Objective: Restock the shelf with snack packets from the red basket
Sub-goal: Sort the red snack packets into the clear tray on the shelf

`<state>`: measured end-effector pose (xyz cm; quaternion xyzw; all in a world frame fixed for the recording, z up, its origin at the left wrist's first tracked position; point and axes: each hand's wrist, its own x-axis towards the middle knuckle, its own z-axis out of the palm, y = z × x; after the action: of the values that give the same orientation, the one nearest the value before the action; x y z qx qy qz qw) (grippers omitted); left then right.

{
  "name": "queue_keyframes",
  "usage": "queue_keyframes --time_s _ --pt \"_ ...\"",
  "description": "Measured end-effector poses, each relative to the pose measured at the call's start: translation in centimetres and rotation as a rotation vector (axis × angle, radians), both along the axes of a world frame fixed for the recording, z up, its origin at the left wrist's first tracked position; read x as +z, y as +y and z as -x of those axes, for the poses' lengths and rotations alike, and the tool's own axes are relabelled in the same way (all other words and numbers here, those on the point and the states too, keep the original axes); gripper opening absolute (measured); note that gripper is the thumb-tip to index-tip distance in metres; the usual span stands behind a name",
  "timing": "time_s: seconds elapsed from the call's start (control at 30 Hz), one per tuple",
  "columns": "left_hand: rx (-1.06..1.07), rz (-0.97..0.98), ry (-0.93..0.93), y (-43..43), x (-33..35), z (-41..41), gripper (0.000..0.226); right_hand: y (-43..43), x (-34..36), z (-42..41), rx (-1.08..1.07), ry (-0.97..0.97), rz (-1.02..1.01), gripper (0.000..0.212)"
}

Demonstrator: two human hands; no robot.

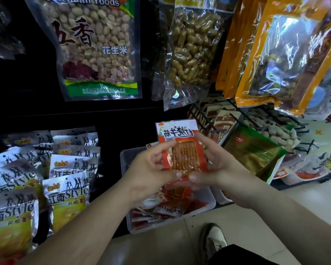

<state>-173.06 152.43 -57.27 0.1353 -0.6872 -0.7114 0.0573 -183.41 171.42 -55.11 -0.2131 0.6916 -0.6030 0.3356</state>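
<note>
both left hand [150, 170] and right hand [223, 169] pinch the snack packet [177, 133] between them.

The shelf [84, 112] is backed by a black panel [17, 83] that stays very dark, and its ledge runs as a dim band across the middle of the view. At the right a black wire rack [203, 119] slants outward from it. Below, the floor [287, 211] is laid with pale, smooth tiles, and a thin grout line [188, 229] crosses it toward the lower edge. Light glints white on the clear hanging bags [189, 54] near the top edge, while the floor is evenly lit.
</note>
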Motion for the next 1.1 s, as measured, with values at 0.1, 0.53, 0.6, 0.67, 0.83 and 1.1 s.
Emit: queue_keyframes --time_s 0.1,0.53,0.6,0.67,0.83,1.1 --pt "0.019 0.054 -0.004 -0.3 -0.1 0.0 0.080 0.0 -0.1 -0.1 0.046 0.063 -0.065 0.096" --pt "-0.100 0.799 0.282 1.6 -2.7 -0.2 0.034 -1.4 -0.7 -0.2 -0.194 0.047 0.065 0.055" --pt "-0.217 0.785 0.232 2.0 -3.6 0.1 0.029 -1.5 -2.1 0.2 -0.270 0.007 0.068 0.070" --pt "-0.314 0.600 0.146 1.9 -4.1 0.3 0.026 -1.4 -3.1 0.9 -0.349 0.109 -0.027 0.059" --pt "-0.197 0.445 -0.053 -0.2 -5.1 0.9 0.027 -1.3 -5.1 2.0 -0.257 0.322 -0.197 0.021" --pt "-0.295 0.774 -0.389 -1.8 -10.5 2.3 0.044 -2.0 -8.9 5.1 0.129 0.609 -0.469 0.019"
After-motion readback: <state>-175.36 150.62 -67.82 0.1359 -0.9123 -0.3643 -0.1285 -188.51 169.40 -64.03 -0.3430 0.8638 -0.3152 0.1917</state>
